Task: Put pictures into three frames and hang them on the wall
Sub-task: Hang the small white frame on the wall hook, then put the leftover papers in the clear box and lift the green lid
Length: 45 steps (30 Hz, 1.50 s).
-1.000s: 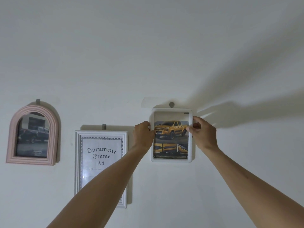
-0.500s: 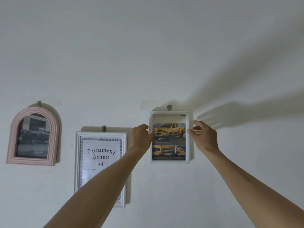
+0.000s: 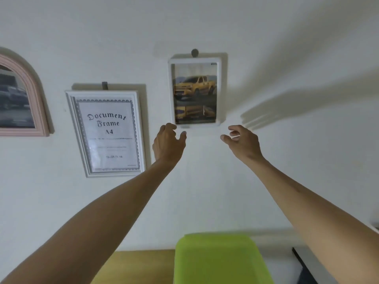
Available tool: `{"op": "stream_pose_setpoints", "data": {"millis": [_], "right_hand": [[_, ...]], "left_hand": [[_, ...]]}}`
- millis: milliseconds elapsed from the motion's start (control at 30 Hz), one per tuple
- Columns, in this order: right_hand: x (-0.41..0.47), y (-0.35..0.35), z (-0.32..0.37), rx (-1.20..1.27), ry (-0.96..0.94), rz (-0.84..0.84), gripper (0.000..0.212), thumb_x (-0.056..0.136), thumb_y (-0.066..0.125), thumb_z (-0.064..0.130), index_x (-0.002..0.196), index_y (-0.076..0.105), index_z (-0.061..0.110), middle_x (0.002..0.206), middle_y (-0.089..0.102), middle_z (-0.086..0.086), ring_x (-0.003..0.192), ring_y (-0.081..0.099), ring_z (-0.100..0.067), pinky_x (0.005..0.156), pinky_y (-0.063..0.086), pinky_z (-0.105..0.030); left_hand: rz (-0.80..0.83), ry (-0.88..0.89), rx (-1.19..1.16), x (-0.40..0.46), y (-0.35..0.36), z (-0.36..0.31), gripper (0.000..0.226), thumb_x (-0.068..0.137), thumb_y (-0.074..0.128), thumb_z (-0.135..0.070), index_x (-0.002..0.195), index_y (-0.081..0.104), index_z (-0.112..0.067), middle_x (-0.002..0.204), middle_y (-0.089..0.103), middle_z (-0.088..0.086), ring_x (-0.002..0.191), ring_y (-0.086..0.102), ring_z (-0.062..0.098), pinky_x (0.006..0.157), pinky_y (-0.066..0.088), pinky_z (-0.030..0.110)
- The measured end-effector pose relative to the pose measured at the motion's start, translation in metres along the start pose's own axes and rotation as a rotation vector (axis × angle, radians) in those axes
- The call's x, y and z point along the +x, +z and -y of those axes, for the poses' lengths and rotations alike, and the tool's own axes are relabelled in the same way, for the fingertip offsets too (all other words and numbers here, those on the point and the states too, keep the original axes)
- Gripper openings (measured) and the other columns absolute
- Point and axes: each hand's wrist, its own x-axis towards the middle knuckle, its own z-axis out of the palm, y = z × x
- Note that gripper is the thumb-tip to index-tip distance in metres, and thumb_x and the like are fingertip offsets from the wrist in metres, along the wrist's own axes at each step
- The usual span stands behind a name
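Note:
Three frames hang on the white wall. A small white frame (image 3: pixel 194 60) with a yellow truck picture hangs from a round hook (image 3: pixel 194 52). To its left hangs a larger white frame (image 3: pixel 106 133) reading "Document Frame A4". At the far left edge is a pink arched frame (image 3: pixel 30 78) with a dark truck picture. My left hand (image 3: pixel 168 143) hovers just below the small frame's lower left corner, fingers loosely curled, holding nothing. My right hand (image 3: pixel 242 142) hovers below its lower right corner, fingers relaxed, also holding nothing.
A bright green plastic surface (image 3: pixel 217 259) sits low in the middle of the view. A wooden surface (image 3: pixel 139 265) lies to its left. A dark object (image 3: pixel 305 267) shows at the lower right, beside my right forearm.
Both hands have let go of the small white frame's sides and dropped below it. The frame stays hanging on its hook. The view has tilted down, revealing the green surface.

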Motion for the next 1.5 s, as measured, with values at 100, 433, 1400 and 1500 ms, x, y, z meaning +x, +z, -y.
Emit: {"op": "stream_pose_setpoints", "data": {"millis": [100,433,1400,1500], "right_hand": [[-0.036,0.017,-0.035,-0.032,0.094,0.118,0.050,0.084,0.072,0.045,0.128,0.060,0.023,0.119,0.063,0.002,0.105,0.063,-0.016,0.096,0.051,-0.039],[-0.152,0.055,-0.179,-0.228,0.437,0.454,0.069,0.083,0.072,0.050,0.140,0.049,0.020,0.136,0.053,-0.009,0.121,0.055,-0.024,0.101,0.046,-0.040],[-0.167,0.094,-0.448,-0.398,0.935,0.929,0.119,0.008,0.088,0.070,0.114,0.067,0.022,0.119,0.065,-0.005,0.114,0.060,-0.026,0.096,0.053,-0.043],[-0.167,0.092,-0.438,-0.321,0.967,0.882,0.120,0.002,0.090,0.065,0.112,0.069,0.022,0.113,0.069,-0.004,0.109,0.063,-0.026,0.095,0.054,-0.042]], "left_hand": [[0.092,-0.071,0.038,-0.047,0.022,0.025,0.034,0.092,0.061,-0.038,0.116,0.060,-0.014,0.109,0.065,0.000,0.097,0.062,0.023,0.082,0.047,0.034],[0.573,-0.388,0.224,-0.198,0.073,0.105,0.045,0.090,0.061,-0.039,0.126,0.053,-0.013,0.122,0.057,0.006,0.109,0.057,0.030,0.084,0.039,0.035],[1.092,-0.915,0.511,-0.313,0.132,0.205,0.059,0.061,0.088,-0.049,0.082,0.052,-0.008,0.109,0.060,0.013,0.089,0.058,0.028,0.072,0.056,0.037],[1.092,-0.876,0.536,-0.311,0.130,0.202,0.061,0.060,0.088,-0.052,0.085,0.050,-0.011,0.119,0.055,0.015,0.093,0.058,0.030,0.068,0.053,0.036]]}}
